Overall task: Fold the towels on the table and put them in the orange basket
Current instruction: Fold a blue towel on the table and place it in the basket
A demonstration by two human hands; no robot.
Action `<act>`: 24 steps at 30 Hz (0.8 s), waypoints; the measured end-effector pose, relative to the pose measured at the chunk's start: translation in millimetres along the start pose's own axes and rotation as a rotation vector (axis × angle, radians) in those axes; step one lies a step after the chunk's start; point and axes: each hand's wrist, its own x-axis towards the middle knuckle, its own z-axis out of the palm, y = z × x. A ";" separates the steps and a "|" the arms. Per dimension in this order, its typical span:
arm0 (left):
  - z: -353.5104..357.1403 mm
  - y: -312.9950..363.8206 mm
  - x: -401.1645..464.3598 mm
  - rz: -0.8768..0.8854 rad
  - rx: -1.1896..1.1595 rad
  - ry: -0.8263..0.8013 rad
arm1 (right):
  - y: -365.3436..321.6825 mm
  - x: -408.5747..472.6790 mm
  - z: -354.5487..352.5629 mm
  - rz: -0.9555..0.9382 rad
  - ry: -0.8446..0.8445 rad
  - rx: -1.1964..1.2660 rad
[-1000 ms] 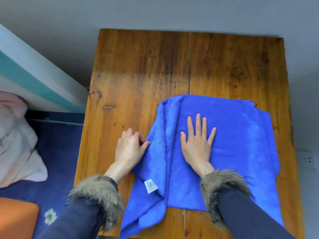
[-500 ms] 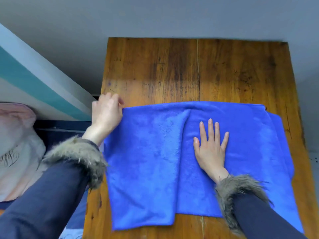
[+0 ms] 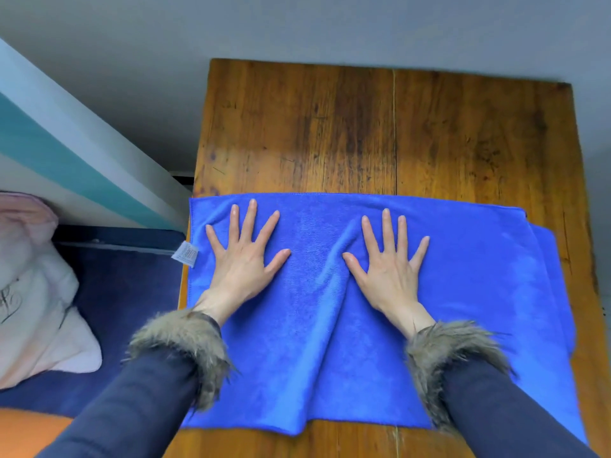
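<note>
Lying across the near half of the wooden table, the blue towel is spread flat, with a soft ridge running from its middle toward the near edge. Both hands press on it with fingers straight and splayed wide, holding nothing: the left hand on the left part, the right hand just right of the ridge. Fur cuffs and dark sleeves cover part of the towel's near side. A white label sticks out at the towel's left edge, over the table's side. On the right a lower layer of the towel shows beyond the upper one. Left of the table are a pale pink cloth on a dark blue surface, a teal-and-white striped panel, and an orange patch at the near left corner; what it is cannot be told.
</note>
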 end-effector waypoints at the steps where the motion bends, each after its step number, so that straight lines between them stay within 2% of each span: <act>1: -4.0 -4.9 5.2 0.013 0.011 -0.014 | -0.6 0.9 1.1 -0.001 -0.009 -0.011; 7: -17.1 -22.9 31.4 0.100 0.049 0.001 | 2.0 10.1 0.4 -0.047 0.006 -0.021; 10: -13.4 -9.4 21.2 0.092 0.009 0.081 | 3.3 8.3 0.5 -0.071 0.028 0.021; 13: -0.1 15.1 1.7 0.157 0.023 0.147 | 5.9 4.1 -0.8 -0.076 0.079 0.088; 19: 26.8 39.8 -11.4 0.143 0.119 0.120 | 35.3 -18.6 6.6 -0.029 0.119 0.080; 24: 23.5 40.2 -11.0 0.115 0.131 0.091 | 67.1 -15.8 9.5 -0.129 0.091 0.019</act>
